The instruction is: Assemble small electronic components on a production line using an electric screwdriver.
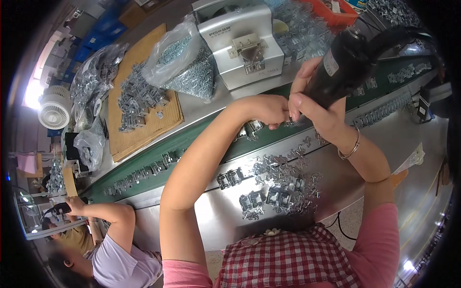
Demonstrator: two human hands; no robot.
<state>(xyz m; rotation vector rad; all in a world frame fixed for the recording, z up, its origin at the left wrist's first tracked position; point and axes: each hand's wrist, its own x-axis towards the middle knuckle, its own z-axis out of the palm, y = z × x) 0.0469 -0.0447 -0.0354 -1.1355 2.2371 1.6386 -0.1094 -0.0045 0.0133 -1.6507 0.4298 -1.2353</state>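
Note:
My right hand (322, 111) is wrapped round a black electric screwdriver (331, 69), held tilted with its lower end toward my left hand. My left hand (269, 110) is closed over the green conveyor belt, its fingers pinched on a small metal part (289, 123) mostly hidden by the fingers. The two hands almost touch. Just below my left hand, silvery metal brackets (250, 129) lie on the belt. Nearer to me on the steel table are square metal brackets (278, 197) and a scattered pile of small metal pieces (300, 165).
Beyond the green belt (165, 146) stand a silver screw-feeding machine (249, 48), a bag of screws (192, 72) and cardboard (144, 137) with piled brackets (139, 96). A red bin (331, 17) is at the back right. Another person (120, 254) works at lower left.

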